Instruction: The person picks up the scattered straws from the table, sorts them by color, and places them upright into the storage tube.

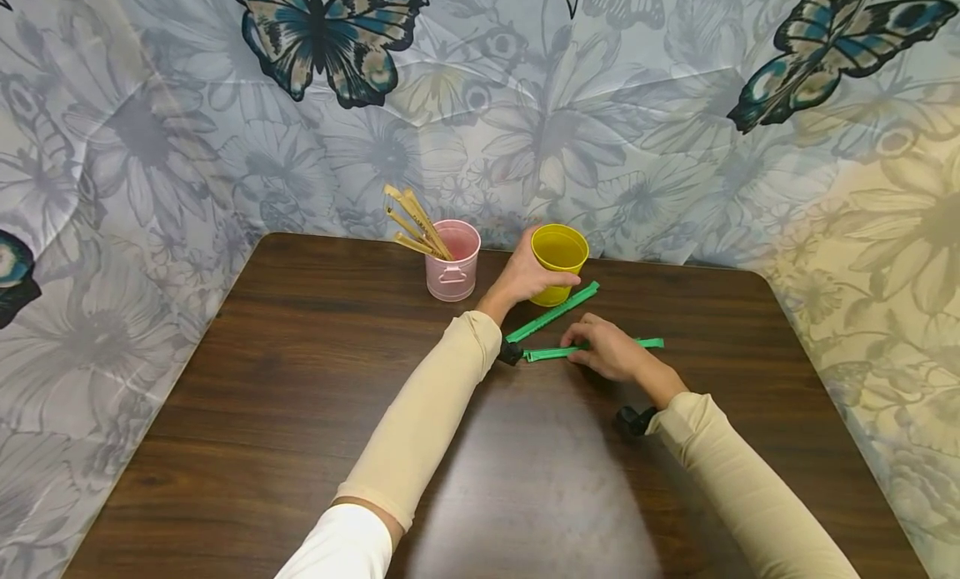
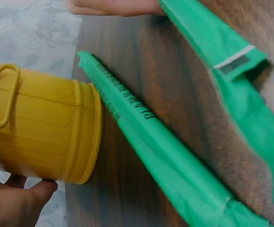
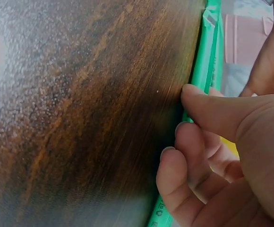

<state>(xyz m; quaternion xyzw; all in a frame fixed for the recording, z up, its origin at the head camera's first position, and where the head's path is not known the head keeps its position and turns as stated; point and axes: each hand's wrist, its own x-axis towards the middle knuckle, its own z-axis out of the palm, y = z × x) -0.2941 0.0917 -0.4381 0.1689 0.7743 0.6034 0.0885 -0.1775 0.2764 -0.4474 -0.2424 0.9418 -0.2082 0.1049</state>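
My left hand point(image 1: 522, 272) grips a small yellow bucket point(image 1: 559, 250) near the table's back edge, fingers and thumb around its side. In the left wrist view, the yellow bucket point(image 2: 42, 123) shows a ribbed wall and a wire-like handle. My right hand point(image 1: 609, 350) pinches the nearer of two straws in green wrappers point(image 1: 551, 354) around its middle; both ends stick out past the fingers. The other green-wrapped straw point(image 1: 555, 314) lies slanted on the table in front of the bucket, with dark print along its wrapper.
Left of the yellow bucket stands a pink bucket point(image 1: 452, 279) with several yellowish printed sticks point(image 1: 420, 221) leaning in it. The dark wooden table point(image 1: 315, 379) ends at a wall covered with butterfly-and-flower cloth point(image 1: 555, 104). Black wrist straps point(image 1: 636, 419) sit on both wrists.
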